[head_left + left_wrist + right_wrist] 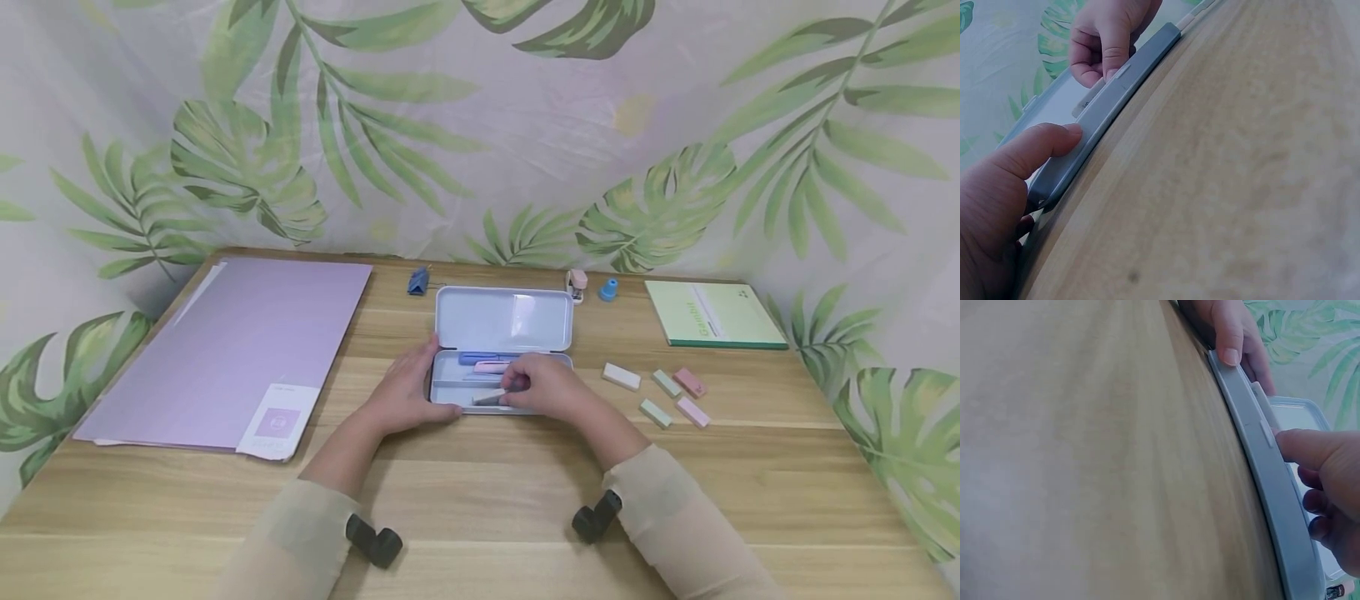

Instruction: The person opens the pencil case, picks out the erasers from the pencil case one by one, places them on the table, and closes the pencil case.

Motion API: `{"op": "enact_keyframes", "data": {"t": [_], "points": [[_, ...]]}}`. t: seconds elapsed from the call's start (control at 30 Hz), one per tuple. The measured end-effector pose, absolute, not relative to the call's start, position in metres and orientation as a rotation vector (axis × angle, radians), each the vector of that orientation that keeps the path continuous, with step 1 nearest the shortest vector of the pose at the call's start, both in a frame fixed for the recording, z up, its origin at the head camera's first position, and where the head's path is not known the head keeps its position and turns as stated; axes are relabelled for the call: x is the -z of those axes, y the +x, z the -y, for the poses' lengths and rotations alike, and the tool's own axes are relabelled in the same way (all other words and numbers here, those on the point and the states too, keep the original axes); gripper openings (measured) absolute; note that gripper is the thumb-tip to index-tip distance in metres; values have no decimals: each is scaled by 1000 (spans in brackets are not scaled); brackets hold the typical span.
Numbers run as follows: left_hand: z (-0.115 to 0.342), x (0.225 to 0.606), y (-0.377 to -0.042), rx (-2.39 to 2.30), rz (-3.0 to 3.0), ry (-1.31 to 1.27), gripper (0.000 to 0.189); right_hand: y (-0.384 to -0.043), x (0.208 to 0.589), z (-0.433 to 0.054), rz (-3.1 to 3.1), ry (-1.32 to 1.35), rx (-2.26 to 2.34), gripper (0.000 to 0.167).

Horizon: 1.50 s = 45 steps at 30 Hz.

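A light blue pencil case (504, 318) lies on the table with its lid raised at the back. At its left end my left hand (405, 390) grips it, thumb on the front rim and the other fingers round the far side. Inside, a blue pen (476, 358) and a pink pen (491, 367) rest in the rear compartment. My right hand (551, 387) pinches a pale grey eraser (487, 397) between thumb and fingers, low in the front compartment. In the left wrist view the eraser (1087, 100) tilts over the case's front wall, with small dark print on it.
Right of the case lie a white eraser (621, 377) and several green and pink ones (666, 383). Behind stand a pink stapler (577, 282), a blue sharpener-like piece (608, 289) and a dark blue object (418, 282). A green notebook (712, 312) lies right, a large purple folder (240, 350) left.
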<state>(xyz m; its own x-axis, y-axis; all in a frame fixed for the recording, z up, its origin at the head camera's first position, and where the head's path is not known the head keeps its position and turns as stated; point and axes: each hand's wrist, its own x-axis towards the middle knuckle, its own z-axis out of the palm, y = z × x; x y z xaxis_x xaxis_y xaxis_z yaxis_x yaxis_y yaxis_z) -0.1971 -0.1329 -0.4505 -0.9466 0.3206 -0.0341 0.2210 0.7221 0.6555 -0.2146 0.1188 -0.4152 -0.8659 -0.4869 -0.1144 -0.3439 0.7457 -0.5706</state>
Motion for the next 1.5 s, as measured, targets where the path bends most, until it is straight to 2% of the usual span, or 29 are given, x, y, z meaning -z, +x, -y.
{"op": "enact_keyframes", "data": {"t": [0.4,0.57,0.83,1.17,1.33,1.5], "points": [[133,452,-197,-1038,-2779,442,120,-224,411,-120,-2606,-756,730,11],[131,453,-197,-1046,-2779,465,121,-216,413,-134,-2682,-647,875,16],[133,455,-201,-1047,-2794,491,124,-192,393,-209,-2846,-267,1067,27],[135,456,-203,-1030,-2778,466,123,-141,409,-324,-3097,260,1109,37],[137,457,-203,-1027,-2780,460,123,-129,421,-358,-3073,462,1143,43],[132,458,-204,-1041,-2764,480,122,-123,429,-377,-3081,505,1006,42]]}}
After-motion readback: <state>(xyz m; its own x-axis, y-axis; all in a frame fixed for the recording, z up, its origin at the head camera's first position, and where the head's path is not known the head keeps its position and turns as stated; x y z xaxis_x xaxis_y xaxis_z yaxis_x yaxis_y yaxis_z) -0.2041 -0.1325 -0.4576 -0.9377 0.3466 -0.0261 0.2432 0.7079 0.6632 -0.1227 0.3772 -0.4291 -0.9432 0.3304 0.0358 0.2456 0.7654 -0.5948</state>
